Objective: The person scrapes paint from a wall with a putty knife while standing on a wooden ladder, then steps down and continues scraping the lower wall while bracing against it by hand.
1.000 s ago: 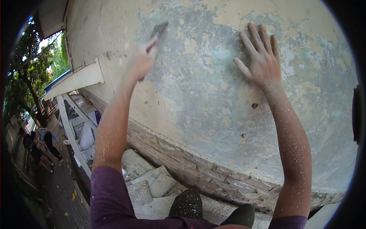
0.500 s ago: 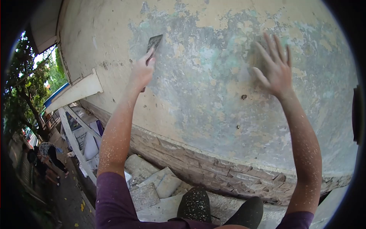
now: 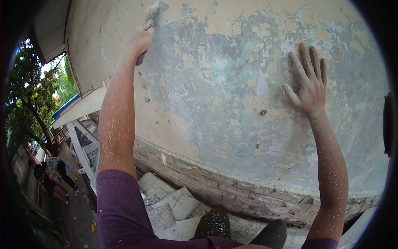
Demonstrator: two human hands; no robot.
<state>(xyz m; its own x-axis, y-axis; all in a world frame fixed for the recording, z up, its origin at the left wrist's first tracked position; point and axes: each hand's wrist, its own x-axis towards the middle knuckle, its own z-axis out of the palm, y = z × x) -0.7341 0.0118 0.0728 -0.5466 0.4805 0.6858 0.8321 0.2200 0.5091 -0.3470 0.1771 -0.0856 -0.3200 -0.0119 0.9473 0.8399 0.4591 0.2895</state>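
My left hand (image 3: 141, 41) is wrapped round the handle of a scraper (image 3: 153, 17), whose blade reaches up against the wall at the upper left. Off-white paint on the wall (image 3: 232, 83) is worn through to grey and pale green patches. Out to the right, my right hand (image 3: 311, 87) lies flat on the wall with its fingers spread and nothing in it. Pale flakes speckle both forearms.
A rough stone ledge (image 3: 232, 186) runs along the wall's foot. Below it lie broken slabs (image 3: 166, 207) near my knees. White slanted boards (image 3: 81, 151) stand at the left. Two people (image 3: 58, 174) are on the path beyond, beside trees.
My left hand has moved up and left along the wall with the scraper. My right hand has shifted slightly down and right. A pale flake now shows in the air near the ledge.
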